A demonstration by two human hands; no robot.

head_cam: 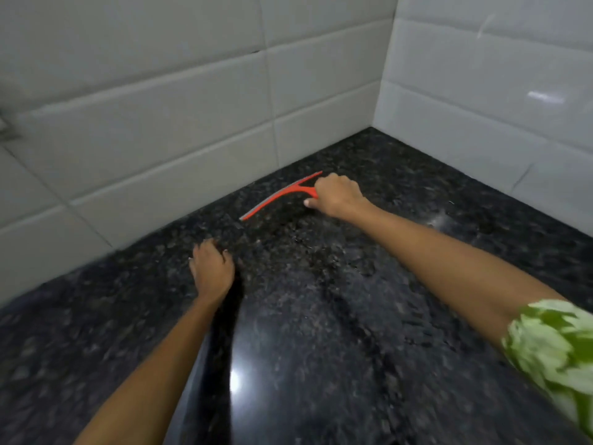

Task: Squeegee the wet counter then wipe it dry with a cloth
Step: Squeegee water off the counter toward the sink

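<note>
Speckled black granite, glossy with a bright glare spot, forms the bench [321,348], bare and open nearest the viewer. Farther in, the left hand [211,268] rests on the stone with fingers curled, holding nothing. Beyond it, the right hand [337,195] is closed around the handle of the red squeegee [279,197], whose thin blade lies near the back edge. Pale rectangular wall tiles [160,123] close in the corner.

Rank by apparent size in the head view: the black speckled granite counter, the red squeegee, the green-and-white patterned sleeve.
1. Black speckled granite counter, largest.
2. Green-and-white patterned sleeve, though it is nearer the camera and cropped.
3. Red squeegee, held in the right hand.
</note>
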